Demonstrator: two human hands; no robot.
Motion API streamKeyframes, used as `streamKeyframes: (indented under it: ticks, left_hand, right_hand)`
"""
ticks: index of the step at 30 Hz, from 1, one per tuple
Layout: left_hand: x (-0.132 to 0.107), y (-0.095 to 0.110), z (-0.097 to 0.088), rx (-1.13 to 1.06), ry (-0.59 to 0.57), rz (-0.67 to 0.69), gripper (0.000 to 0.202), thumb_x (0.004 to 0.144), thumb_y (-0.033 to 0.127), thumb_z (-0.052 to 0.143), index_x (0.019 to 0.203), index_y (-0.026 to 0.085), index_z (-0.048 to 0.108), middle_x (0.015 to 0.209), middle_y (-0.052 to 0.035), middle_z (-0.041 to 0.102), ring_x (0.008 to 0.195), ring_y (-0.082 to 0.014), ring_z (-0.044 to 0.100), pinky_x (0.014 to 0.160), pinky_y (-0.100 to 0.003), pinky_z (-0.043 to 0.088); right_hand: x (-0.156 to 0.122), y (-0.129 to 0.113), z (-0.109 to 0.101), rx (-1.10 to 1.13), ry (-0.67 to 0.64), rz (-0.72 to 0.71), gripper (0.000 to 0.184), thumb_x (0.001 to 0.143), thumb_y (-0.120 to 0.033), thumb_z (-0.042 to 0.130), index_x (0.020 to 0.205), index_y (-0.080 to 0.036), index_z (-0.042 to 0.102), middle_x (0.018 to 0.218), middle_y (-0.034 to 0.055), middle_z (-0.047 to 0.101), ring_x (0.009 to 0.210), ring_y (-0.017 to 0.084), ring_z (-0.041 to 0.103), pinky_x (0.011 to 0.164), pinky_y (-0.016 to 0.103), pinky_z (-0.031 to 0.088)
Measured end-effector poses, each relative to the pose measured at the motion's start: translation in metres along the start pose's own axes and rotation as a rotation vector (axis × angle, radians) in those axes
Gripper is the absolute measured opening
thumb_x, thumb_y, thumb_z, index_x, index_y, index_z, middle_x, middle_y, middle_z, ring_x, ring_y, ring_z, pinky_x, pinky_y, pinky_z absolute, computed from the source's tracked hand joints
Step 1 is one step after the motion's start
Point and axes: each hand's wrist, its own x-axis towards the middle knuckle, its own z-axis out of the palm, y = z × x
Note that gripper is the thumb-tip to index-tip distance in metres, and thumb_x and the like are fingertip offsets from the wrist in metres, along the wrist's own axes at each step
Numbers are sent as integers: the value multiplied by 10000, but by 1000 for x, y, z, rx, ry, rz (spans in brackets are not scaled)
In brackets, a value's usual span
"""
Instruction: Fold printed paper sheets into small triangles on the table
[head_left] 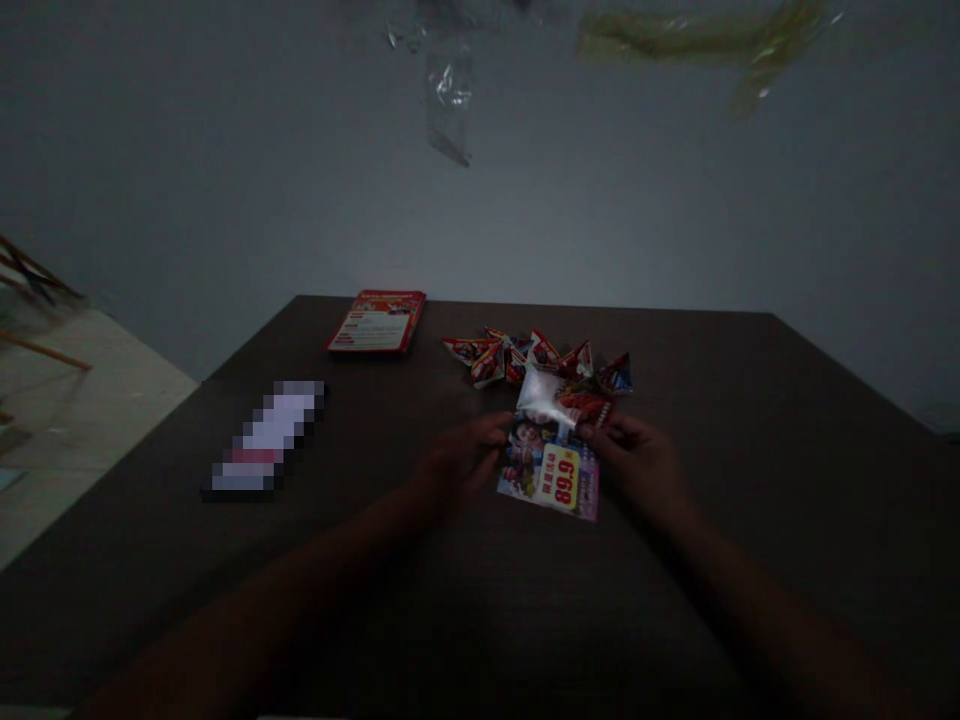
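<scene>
We held the glossy leaflet [551, 465] well inside the edges of the table [750, 430], right hand [649, 468] pinching its right side, left hand [454, 462] at its left, grip unclear, pointy triangular packets [543, 350] just beyond.

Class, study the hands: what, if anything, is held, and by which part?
A printed leaflet: the right hand pinches its right edge; the left hand is at its left edge, but whether it grips cannot be told.
</scene>
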Motion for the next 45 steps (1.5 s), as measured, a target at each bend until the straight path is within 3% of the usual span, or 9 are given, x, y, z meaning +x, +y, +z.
streamKeyframes:
  ticks: [3,6,12,14,18,23,26,32,45]
  left_hand:
    - [4,0,-5,153,-107,81,307,837,179,510,1139,211,559,1033,-74,606,942,-169,581,808,-311,487]
    - [8,1,-9,309,-235,156,218,809,172,537,999,198,641,974,-69,599,891,-172,557,772,-305,468]
    - [7,-5,-8,388,-394,193,209,841,211,520,1016,205,633,964,-50,643,879,-177,550,777,-310,434]
    - [6,-6,-7,408,-414,179,200,838,213,523,1004,193,633,950,-53,646,888,-181,550,790,-315,429]
    - [5,-6,-8,432,-452,157,206,822,198,535,1007,189,626,961,-57,643,920,-190,548,822,-326,422]
    - [6,-5,-9,430,-494,126,211,799,205,556,993,166,628,991,-66,633,942,-206,541,855,-346,420]
    - [6,-4,-10,421,-502,85,222,792,214,559,996,163,628,1009,-74,622,952,-214,530,861,-353,421]
    - [6,-3,-11,394,-504,-12,209,789,217,566,983,170,629,1003,-71,599,947,-217,507,840,-347,417]
    - [6,-6,-4,375,-402,-142,227,877,337,479,892,176,639,915,-60,577,898,-201,490,788,-343,374]
  right_hand:
    - [7,7,-1,67,-163,182,340,666,-433,721,867,-165,663,719,29,704,647,191,667,573,301,543]
    - [8,9,0,-54,-239,175,373,696,-405,698,974,-160,650,831,58,717,740,202,680,640,314,554]
    - [-1,-6,-11,-542,-209,-293,630,745,-402,657,1306,-201,453,1157,121,622,1006,261,614,848,434,502]
    - [-3,-11,-19,-601,-352,-427,619,752,-433,649,1302,-223,456,1254,119,562,1132,279,538,930,465,442]
    - [-5,-14,-24,-735,-579,-579,829,571,-532,762,1286,-225,477,1306,129,509,1199,308,463,972,483,392]
    - [-2,-6,-18,-893,-579,-653,417,745,-275,663,1149,-204,588,1153,102,611,1079,248,538,916,425,424]
    - [2,1,-17,-912,-591,-704,314,779,-168,588,1089,-210,619,1137,88,620,1059,233,546,901,411,425]
    - [4,7,-18,-892,-553,-726,258,795,-206,594,1047,-216,649,1097,84,643,1045,239,554,894,418,426]
    - [3,5,-12,-847,-447,-543,195,877,-305,511,896,-213,682,997,67,667,969,218,560,850,377,412]
